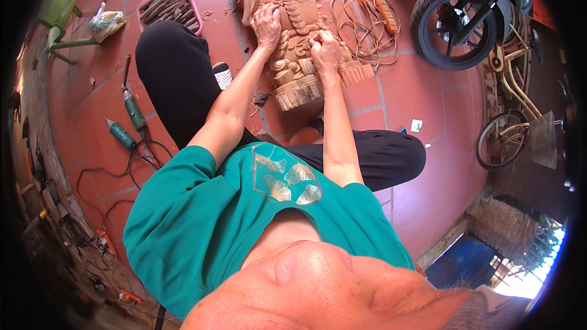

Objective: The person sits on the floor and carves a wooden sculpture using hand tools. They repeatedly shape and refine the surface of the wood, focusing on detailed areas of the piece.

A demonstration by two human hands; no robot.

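A carved wooden sculpture (pixel 297 79) lies on the tiles in front of me, with drapery folds at its far end and scrolls and ridges nearer. Its near end is a rough, blocky base. My left hand (pixel 266 26) rests on the left side of the carving, fingers laid out over the wood, a ring on one of them. On the right side, my right hand (pixel 326 51) is closed against the carved scrolls. Whatever its curled fingers may hold is hidden from view.
A pink basket of carving tools (pixel 198 6) stands beyond my left knee. Two green power tools (pixel 125 136) with black cords lie at left. An orange power strip (pixel 387 14) and coiled cord (pixel 350 21) lie right of the carving, near a motorbike wheel (pixel 454 27). A green chair (pixel 58 9) stands far left.
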